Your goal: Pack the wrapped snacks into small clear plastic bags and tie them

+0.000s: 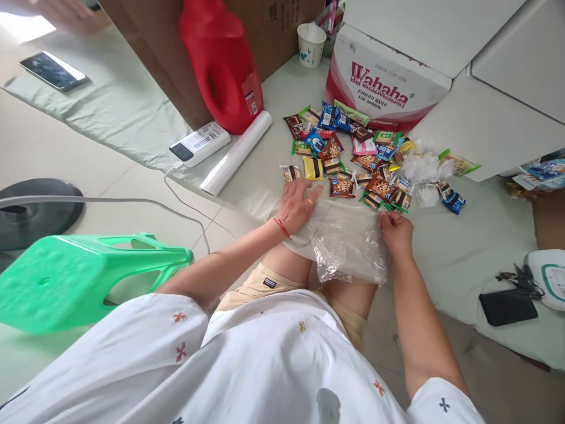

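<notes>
A clear plastic bag lies over my knees and the edge of a pale green mat. My left hand rests on the bag's upper left edge, fingers curled on the plastic. My right hand pinches the bag's upper right edge. Just beyond both hands lies a pile of several small wrapped snacks in brown, blue, yellow and green wrappers. Crumpled clear plastic sits at the right of the pile.
A Wahaha carton stands behind the snacks, a red jug and brown box at the back left. A remote, white roll, paper cup, phone, green stool and black wallet lie around.
</notes>
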The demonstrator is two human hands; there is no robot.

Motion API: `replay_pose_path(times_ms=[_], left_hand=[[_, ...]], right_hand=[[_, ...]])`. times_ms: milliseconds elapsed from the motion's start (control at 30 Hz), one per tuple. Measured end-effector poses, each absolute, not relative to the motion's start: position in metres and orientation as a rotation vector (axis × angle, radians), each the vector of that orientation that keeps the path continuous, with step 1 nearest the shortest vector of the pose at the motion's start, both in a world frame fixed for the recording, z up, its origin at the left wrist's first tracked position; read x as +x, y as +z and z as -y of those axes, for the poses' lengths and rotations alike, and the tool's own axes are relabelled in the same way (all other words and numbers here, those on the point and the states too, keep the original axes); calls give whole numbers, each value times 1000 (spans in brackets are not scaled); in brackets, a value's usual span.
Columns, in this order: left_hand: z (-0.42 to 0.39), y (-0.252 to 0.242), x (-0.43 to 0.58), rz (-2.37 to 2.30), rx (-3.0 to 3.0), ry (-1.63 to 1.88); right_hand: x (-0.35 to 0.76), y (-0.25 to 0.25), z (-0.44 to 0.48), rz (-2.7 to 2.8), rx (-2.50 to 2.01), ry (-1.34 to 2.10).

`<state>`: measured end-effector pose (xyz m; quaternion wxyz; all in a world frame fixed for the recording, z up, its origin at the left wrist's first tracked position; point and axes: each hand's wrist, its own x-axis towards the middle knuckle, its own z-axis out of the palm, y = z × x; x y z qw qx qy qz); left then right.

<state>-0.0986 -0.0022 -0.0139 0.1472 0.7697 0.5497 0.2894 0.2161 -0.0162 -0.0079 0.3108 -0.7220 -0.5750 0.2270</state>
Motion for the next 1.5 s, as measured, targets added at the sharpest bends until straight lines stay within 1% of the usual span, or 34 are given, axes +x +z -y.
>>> replay_pose_path(times_ms=[33,100,167,333,400,500,533,600,700,867,967,1067,1167,1267,1400,1500], left_hand=[[3,-16,-99,-1409,2328,838],[0,-19,-100,-1039,2528,738],[-4,-21,-101,-835,2651,616],[-13,-25,-105,-932,2691,504],[-12,-26,-106,-986,2664,457],[-8,-27,-106,-1022,2629,394],[-7,-26,-106,-1031,2619,379],[-6,-25,-107,-1063,2592,363],[-6,-19,-111,-1083,2533,352],[-8,-3,-111,-1115,2364,350],[-6,8,-97,-1275,2293,330],[1,21,-74,-1466,2345,269],[10,31,-47,-1564,2455,134],[17,34,-26,-1635,2464,9],[24,21,-21,-1695,2500,73],[28,5,-33,-1668,2469,165]], right_hand=[[218,-8,14,1558,-1941,518],[221,-8,7,1594,-2003,406],[226,-8,-3,1636,-2038,328],[240,3,-19,1685,-2119,260],[236,16,-11,1709,-2054,88],[205,35,22,1794,-1751,-189],[188,38,36,1888,-1634,-168],[150,37,67,2194,-1420,1],[104,23,110,2468,-1323,123],[81,3,152,2439,-1444,-60],[82,3,161,2433,-1468,-167],[77,4,166,2462,-1491,-199],[65,1,167,2527,-1547,-143],[44,-2,162,2662,-1557,15],[29,-4,156,2817,-1467,261],[48,-5,168,2751,-1319,276]])
